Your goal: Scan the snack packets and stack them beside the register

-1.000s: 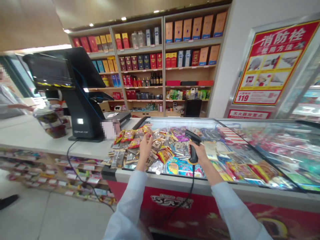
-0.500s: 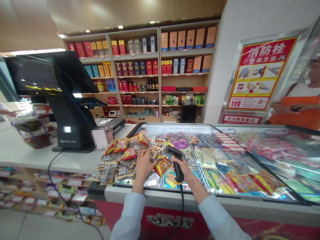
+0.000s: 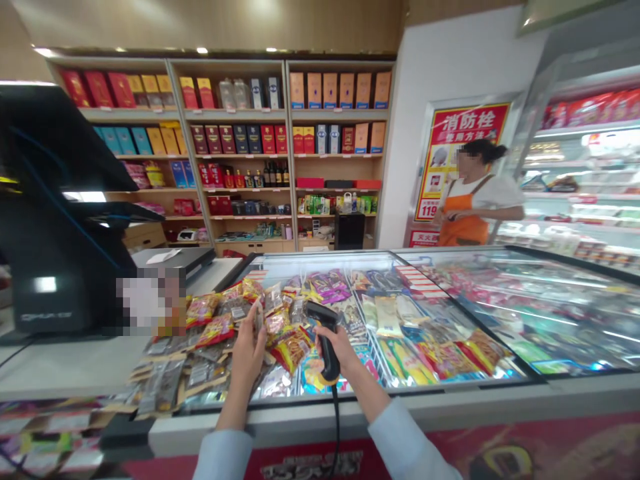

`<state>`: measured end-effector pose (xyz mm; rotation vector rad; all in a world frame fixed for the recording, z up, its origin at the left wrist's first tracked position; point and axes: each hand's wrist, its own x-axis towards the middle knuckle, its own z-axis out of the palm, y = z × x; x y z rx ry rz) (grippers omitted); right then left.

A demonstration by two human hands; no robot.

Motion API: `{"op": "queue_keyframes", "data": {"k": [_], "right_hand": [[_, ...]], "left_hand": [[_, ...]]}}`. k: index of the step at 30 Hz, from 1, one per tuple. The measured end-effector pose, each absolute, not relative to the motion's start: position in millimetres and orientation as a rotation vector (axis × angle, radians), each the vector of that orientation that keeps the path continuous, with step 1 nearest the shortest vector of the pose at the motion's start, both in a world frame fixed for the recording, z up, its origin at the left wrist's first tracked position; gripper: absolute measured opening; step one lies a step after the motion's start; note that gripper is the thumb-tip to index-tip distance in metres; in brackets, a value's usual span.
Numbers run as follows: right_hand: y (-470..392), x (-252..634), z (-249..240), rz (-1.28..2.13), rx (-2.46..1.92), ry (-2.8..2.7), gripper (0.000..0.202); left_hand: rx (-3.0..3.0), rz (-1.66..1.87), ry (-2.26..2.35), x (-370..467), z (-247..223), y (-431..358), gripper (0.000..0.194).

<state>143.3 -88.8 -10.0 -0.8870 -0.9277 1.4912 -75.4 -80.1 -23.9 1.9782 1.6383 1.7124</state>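
Note:
My right hand (image 3: 344, 348) grips a black barcode scanner (image 3: 321, 312) by its handle, its head pointing left toward the packets. From the handle's base a black cable (image 3: 335, 417) hangs down. My left hand (image 3: 247, 350) is closed and turned on edge over a pile of small snack packets (image 3: 213, 327). Between its thumb and fingers shows the edge of a small snack packet (image 3: 259, 318), mostly hidden by the hand. Red and yellow snack bags (image 3: 291, 348) lie on the freezer glass between my hands.
The glass-topped chest freezer (image 3: 395, 400) holds bagged goods below. At left stands a black checkout terminal (image 3: 45, 267) on a white counter (image 3: 65, 367). Shelves (image 3: 240, 117) of boxed goods line the back. A person in an orange apron (image 3: 463, 213) stands beyond the freezer at right.
The view has swung right, bringing the person and a lit display case into view. My left hand has gone from lying over a packet to holding it tilted up. The scanner remains in my right hand.

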Motion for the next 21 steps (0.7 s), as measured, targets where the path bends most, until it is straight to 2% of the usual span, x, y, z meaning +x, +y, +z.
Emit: {"op": "queue_keyframes", "data": {"k": [9, 21], "right_hand": [[-97, 144, 0, 1.492, -0.88, -0.97, 0.03], [-97, 145, 1, 1.454, -0.868, -1.094, 0.032]], "left_hand": [[1.642, 1.97, 1.454, -71, -19, -79, 0.055], [1.51, 1.979, 1.458, -79, -35, -70, 0.061]]}}
